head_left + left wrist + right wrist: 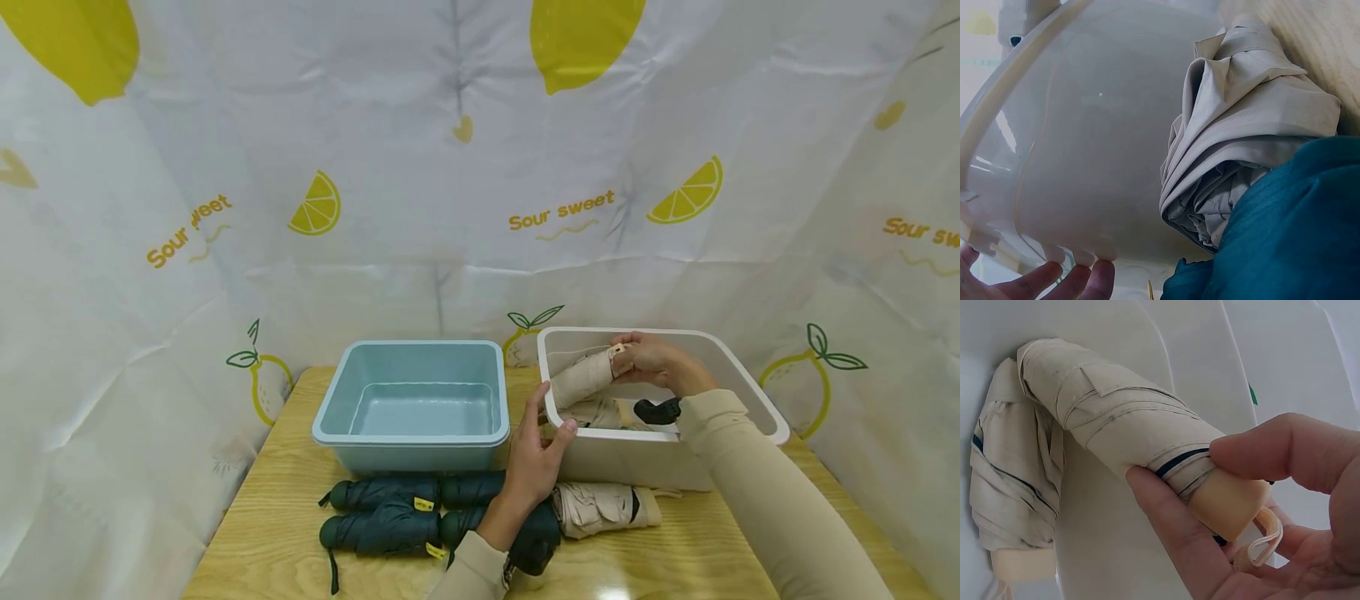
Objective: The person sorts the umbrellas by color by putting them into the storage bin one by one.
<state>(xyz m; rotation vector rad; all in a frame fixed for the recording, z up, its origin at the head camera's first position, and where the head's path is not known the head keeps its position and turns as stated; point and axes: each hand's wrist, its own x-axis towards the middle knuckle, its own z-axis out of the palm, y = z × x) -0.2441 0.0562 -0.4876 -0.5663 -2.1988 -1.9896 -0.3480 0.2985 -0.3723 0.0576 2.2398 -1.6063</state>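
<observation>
My right hand (654, 363) pinches the handle end of a folded beige umbrella (1116, 409) between thumb and fingers, inside the white bin (731, 358). The umbrella slants down toward the bin's left wall, and its wrist loop hangs by my fingers. A second folded beige umbrella (1016, 475) lies beside it in the bin. My left hand (534, 458) rests at the bin's near left corner, thumb on the front rim and fingers spread along the left side. In the left wrist view its fingertips (1100, 278) touch the outer wall.
A light blue bin (423, 446) stands left of the white one. In front lie several folded dark teal umbrellas (397, 533) in two rows, partly hidden by my left forearm. Another beige umbrella (603, 510) lies before the white bin. A lemon-print curtain (420, 275) hangs behind the table.
</observation>
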